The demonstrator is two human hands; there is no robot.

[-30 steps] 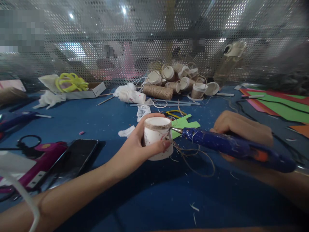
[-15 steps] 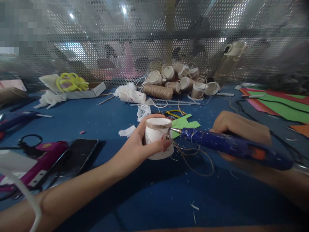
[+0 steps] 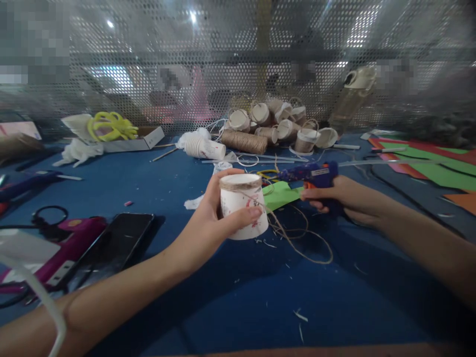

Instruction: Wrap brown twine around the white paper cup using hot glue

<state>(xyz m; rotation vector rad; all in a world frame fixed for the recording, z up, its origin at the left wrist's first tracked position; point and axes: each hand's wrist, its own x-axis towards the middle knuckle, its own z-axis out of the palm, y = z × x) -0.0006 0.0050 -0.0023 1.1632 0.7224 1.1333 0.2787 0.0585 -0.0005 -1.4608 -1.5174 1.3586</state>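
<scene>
"Where's the cup (image 3: 243, 210)?"

"Near middle — left hand (image 3: 223, 218) wrapped round it, twine (image 3: 241, 185) circling its rim."

"And the right (image 3: 327, 196)?"

"Gripping the glue gun (image 3: 322, 177) — right of the cup!"

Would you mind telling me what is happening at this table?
A person's left hand holds a white paper cup upright, with twine wound around it just below the rim. The right hand grips a blue glue gun, clear of the cup. Loose twine curls on the blue table, and several twine-wrapped cups are piled towards the back.
</scene>
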